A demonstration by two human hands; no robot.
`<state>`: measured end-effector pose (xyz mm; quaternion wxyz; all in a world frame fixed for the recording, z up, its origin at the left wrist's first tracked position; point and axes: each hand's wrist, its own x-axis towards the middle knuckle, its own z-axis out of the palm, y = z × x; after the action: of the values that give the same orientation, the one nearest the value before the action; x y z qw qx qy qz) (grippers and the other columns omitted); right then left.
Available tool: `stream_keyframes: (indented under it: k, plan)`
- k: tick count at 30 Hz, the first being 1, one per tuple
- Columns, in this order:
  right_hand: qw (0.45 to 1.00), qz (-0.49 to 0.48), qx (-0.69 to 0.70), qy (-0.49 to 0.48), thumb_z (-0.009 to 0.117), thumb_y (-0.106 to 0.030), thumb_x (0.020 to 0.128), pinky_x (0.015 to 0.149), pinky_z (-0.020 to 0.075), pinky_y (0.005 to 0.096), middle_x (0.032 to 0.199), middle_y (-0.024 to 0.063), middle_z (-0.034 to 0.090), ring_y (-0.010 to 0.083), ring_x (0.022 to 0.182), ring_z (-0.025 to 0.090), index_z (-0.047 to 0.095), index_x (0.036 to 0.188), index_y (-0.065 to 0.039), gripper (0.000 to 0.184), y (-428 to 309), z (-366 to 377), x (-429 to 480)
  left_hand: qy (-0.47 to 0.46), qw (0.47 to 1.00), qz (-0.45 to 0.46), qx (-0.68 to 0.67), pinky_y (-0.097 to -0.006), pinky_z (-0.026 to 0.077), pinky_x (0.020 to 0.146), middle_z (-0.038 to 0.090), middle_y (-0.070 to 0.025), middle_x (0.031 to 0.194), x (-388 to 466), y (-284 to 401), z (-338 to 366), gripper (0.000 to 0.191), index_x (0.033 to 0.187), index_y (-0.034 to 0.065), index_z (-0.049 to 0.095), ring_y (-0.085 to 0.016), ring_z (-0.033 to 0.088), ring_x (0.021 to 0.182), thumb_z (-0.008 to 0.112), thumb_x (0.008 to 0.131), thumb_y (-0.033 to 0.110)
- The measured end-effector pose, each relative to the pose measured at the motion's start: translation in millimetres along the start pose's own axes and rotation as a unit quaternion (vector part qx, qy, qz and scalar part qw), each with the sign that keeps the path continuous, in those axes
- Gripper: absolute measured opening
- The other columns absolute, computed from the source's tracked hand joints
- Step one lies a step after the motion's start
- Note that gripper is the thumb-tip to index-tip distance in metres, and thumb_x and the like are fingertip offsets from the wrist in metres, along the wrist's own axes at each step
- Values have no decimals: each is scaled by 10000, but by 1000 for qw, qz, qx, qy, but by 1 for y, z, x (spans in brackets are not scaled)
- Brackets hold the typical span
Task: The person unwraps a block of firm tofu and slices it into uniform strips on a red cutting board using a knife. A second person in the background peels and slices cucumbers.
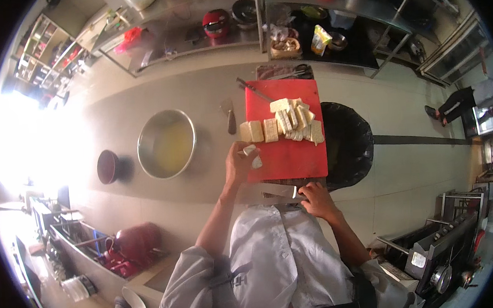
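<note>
My left hand (239, 163) holds a small white piece (255, 161), perhaps a cloth or paper, over the left edge of a red cutting board (287, 162). My right hand (318, 200) grips the handle of a wide-bladed knife (276, 190), which lies level along the board's near edge and points left. Pale, tofu-like slices (297, 119) are heaped on the board's right half, with thicker pieces (252, 132) in a row reaching its left edge. A second, dark-handled knife (254, 90) rests across the far left corner, its tip near the slices.
Left of the board are a scraper (230, 117), a steel bowl of yellowish liquid (170, 146) and a dark red bowl (108, 166). A black-lined bin (347, 148) stands against the right side. Scissors (300, 71) lie behind the board. A person (459, 103) stands far right.
</note>
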<state>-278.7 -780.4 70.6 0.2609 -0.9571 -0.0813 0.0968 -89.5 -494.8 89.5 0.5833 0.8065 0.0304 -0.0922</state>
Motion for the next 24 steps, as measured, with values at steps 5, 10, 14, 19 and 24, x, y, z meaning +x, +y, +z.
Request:
stream_keyframes:
  k: [5, 10, 14, 19, 24]
  plan:
    - [988, 56, 143, -21, 780, -197, 923, 935, 578, 547, 1121, 211, 711, 443, 1032, 716, 663, 1251, -41, 382, 23, -26, -26, 98, 982, -44, -157, -335, 586, 817, 749, -88, 1114, -24, -15, -31, 353, 1272, 2, 700, -142, 715, 1005, 861, 1012, 178]
    - [965, 123, 225, 50, 681, -260, 1094, 834, 588, 553, 1015, 225, 728, 474, 946, 741, 628, 1215, -32, 264, 6, -51, -33, 108, 987, -56, -106, -376, 596, 837, 759, -152, 1181, -52, -19, 8, 330, 1240, -1, 696, -243, 744, 987, 835, 1035, 218]
    - [984, 37, 130, 112, 612, -256, 1171, 721, 584, 545, 953, 228, 728, 487, 871, 737, 618, 1172, -42, 215, -19, -41, 13, 158, 981, 50, 98, -433, 569, 969, 715, -167, 1269, -62, -27, 58, 265, 1222, 29, 703, -341, 693, 1127, 803, 1028, 179]
    - [995, -51, 27, 77, 596, -263, 1178, 693, 617, 559, 967, 223, 747, 475, 858, 755, 632, 1167, -60, 206, -35, -38, 65, 51, 926, 251, 278, -470, 514, 1082, 678, -106, 1305, -80, -48, 49, 297, 1193, 57, 739, -358, 613, 1266, 786, 901, 86]
    - [993, -102, -54, 18, 601, -262, 1171, 661, 645, 551, 970, 207, 754, 467, 827, 764, 636, 1156, -68, 198, -30, -44, 97, -18, 897, 329, 295, -459, 521, 1072, 666, -82, 1334, -83, -62, 52, 437, 1284, 61, 728, -341, 602, 1254, 767, 850, 39]
